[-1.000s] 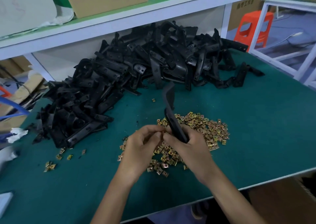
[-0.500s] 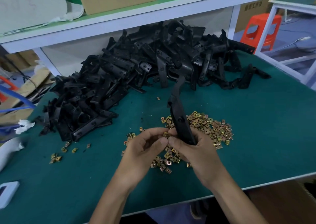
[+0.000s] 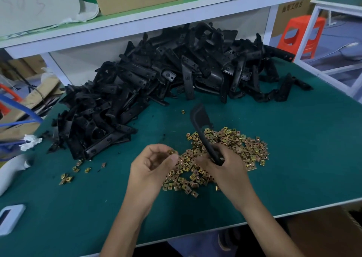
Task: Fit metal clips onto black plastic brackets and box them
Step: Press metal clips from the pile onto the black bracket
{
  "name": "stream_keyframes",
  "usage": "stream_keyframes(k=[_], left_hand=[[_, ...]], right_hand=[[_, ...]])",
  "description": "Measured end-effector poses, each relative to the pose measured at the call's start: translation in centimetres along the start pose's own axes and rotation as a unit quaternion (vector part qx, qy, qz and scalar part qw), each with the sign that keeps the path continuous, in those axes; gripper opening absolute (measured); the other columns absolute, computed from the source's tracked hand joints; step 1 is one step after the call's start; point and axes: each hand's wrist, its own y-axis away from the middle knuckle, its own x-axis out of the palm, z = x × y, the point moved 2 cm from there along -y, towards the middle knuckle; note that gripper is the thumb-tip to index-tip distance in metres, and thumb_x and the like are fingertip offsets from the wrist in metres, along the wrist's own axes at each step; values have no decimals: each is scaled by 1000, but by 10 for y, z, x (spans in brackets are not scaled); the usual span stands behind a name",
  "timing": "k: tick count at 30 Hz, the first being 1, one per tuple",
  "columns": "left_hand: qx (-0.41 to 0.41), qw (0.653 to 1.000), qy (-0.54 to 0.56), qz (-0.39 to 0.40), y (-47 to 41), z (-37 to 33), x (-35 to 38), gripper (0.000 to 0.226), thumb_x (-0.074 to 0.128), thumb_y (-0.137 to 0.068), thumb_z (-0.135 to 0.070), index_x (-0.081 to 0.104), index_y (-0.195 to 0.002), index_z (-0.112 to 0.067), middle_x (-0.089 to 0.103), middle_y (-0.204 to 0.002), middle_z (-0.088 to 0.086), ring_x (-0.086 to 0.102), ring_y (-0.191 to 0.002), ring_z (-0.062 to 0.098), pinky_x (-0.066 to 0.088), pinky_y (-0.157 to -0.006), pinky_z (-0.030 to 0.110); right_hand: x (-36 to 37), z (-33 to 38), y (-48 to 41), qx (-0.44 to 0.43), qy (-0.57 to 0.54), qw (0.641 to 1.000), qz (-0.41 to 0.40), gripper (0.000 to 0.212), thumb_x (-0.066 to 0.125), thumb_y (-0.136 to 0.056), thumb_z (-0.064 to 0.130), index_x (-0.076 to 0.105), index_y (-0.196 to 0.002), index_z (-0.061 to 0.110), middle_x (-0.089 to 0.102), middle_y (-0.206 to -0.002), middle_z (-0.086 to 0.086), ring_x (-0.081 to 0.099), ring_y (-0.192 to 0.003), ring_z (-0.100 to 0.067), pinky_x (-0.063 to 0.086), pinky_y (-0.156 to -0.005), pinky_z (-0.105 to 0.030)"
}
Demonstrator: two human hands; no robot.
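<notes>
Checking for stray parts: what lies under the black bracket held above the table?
Under the bracket lies the heap of metal clips on the green table. Its lower end is hidden in the right hand; anything beneath the hands is covered. The left hand pinches one clip.

Left hand and right hand are bare, forearms too.

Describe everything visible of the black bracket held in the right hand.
The black bracket looks like matt moulded plastic: a long, slightly curved strip with a broader rounded flap at its far end. It stands tilted, broad end up, above the pile of brass-coloured clips. Only the right hand touches it, gripping and hiding its lower end. No fitted clip can be made out.
</notes>
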Motion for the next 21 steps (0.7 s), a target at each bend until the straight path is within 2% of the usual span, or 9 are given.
stream_keyframes(k=[4, 8, 11, 15, 21], left_hand=[[2, 1000, -5, -3, 2, -1, -6, 24, 93, -69, -28, 72, -80, -25, 75, -84, 10, 66, -71, 14, 56, -68, 22], [-7, 1000, 22, 1, 2, -6, -11, 20, 83, -69, -24, 76, -88, -24, 76, -83, 15, 69, -69, 16, 57, -66, 24], [-9, 999, 12, -29, 0, -7, -17, 16, 74, -78, -16, 80, -93, -19, 77, -87, 17, 73, -75, 19, 58, -68, 23], [5, 997, -34, -69, -5, -8, -27, 24, 66, -91, -2, 81, -93, -21, 76, -82, 11, 70, -72, 17, 57, -70, 23], [13, 993, -89, -74, -6, -7, -23, 24, 67, -94, -6, 80, -96, -26, 76, -86, 9, 66, -78, 14, 55, -74, 19]], right_hand=[[-3, -19, 11, -34, 133, 990, -30, 37, 58, -80, 74, 60, -102, 43, 62, -90, 15, 59, -82, -3, 45, -66, -26], [-2, -32, 27, -74, 229, 970, -43, 50, 49, -78, 80, 59, -112, 45, 55, -101, 24, 56, -87, -2, 46, -69, -27], [0, -30, 35, -107, 247, 961, -55, 50, 49, -81, 83, 61, -113, 46, 55, -100, 24, 58, -86, -3, 43, -64, -27], [4, -27, 41, -156, 284, 944, -61, 48, 58, -80, 77, 66, -112, 41, 58, -98, 19, 62, -82, -9, 50, -58, -32], [6, -27, 42, -167, 330, 928, -48, 50, 58, -79, 71, 70, -113, 37, 61, -100, 12, 62, -84, -12, 53, -57, -33]])
